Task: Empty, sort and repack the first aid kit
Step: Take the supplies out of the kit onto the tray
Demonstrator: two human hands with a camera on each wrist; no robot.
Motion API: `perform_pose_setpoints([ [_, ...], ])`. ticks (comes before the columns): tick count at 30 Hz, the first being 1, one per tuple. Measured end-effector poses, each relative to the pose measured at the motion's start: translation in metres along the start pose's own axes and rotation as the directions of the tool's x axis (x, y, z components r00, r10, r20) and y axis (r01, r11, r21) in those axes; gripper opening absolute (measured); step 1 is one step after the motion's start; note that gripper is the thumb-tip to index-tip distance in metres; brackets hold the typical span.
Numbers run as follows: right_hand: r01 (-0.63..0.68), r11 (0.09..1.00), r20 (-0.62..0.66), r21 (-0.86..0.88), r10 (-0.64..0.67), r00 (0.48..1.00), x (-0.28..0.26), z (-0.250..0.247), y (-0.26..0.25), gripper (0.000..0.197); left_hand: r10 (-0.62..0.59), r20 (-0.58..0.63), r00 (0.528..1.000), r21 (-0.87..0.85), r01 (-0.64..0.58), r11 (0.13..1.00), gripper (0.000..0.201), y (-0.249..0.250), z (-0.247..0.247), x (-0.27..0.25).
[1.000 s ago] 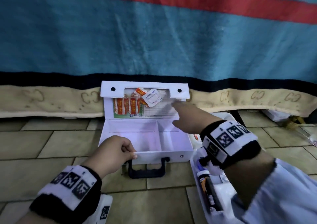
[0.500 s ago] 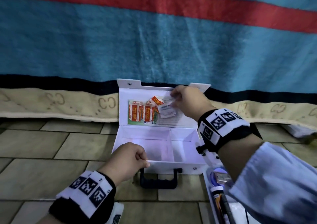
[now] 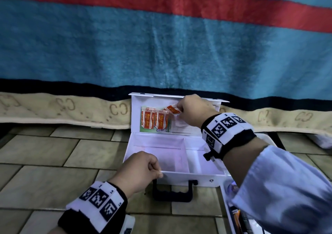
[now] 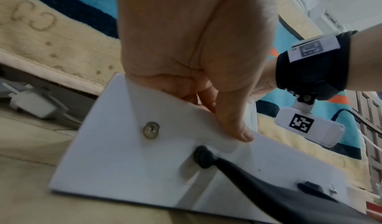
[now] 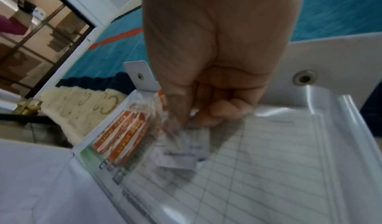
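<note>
The white first aid kit (image 3: 188, 179) stands open on the tiled floor, its lid upright against the blanket. Both of its compartments look bare. A clear pocket in the lid holds several orange plaster packets (image 3: 154, 119) and a white sachet (image 3: 179, 123). My right hand (image 3: 179, 110) reaches into that pocket. In the right wrist view its fingers (image 5: 227, 110) pinch the top of the white sachet (image 5: 181, 147), beside the orange packets (image 5: 124, 136). My left hand (image 3: 158, 172) grips the kit's front wall (image 4: 124, 162), thumb outside, above the black handle (image 4: 248, 175).
A white tray (image 3: 226, 206) with pens and other small items lies on the floor at the lower right, under my right forearm. The blue and red blanket (image 3: 161, 45) hangs right behind the lid. A white charger (image 4: 35, 103) lies under the bed edge.
My right hand moved from the lid's right side to the pocket and took hold of the white sachet. My left hand has kept its grip on the front wall.
</note>
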State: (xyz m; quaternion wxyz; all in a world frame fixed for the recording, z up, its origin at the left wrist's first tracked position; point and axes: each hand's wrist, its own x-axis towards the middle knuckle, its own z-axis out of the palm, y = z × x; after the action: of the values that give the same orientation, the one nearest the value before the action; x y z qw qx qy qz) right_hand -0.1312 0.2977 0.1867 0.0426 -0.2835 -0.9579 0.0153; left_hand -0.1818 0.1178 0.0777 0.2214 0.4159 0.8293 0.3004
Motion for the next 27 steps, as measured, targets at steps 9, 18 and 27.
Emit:
perform_pose_setpoints([
  [9,-0.031,0.87,-0.376,0.492,0.244,0.894,-0.038,-0.02,0.045,0.018,-0.005,-0.011,1.0,-0.021,0.005,1.0,0.026,0.003,-0.001,-0.001],
  [18,-0.228,0.694,-0.174,0.683,0.458,0.872,-0.192,-0.022,0.136,0.017,0.301,-0.108,0.948,-0.179,-0.316,0.932,0.017,0.117,0.026,-0.012],
  [27,-0.433,0.572,0.062,0.697,0.553,0.831,-0.282,0.014,0.174,0.029,0.457,0.354,0.816,-0.506,-0.244,0.827,0.026,0.209,0.144,-0.01],
])
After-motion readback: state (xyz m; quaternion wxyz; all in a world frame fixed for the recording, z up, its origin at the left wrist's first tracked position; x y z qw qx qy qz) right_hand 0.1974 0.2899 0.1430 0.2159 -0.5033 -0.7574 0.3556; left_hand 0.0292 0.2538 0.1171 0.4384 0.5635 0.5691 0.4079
